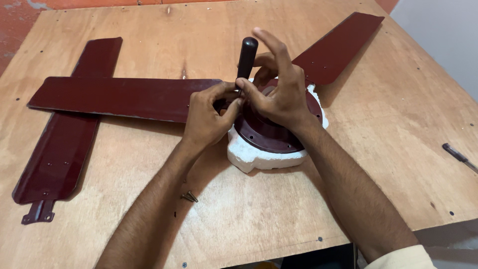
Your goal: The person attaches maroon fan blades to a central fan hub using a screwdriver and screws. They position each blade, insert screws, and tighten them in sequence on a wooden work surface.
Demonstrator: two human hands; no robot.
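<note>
A dark red fan motor hub point(271, 132) rests in a white foam block point(254, 154) on a plywood table point(279, 219). A dark red fan blade point(119, 97) lies across the table with its end at the hub's left rim. My left hand point(206, 117) pinches at that joint, fingertips closed on something too small to see. My right hand point(279, 92) holds an upright screwdriver with a dark handle point(247, 57), its tip hidden between my fingers at the same spot.
A second blade point(62, 144) lies loose under the first at the left. A third blade point(338, 47) extends to the upper right from the hub. Two brass screws point(189, 197) lie near my left forearm. Another tool point(460, 158) lies at the right edge.
</note>
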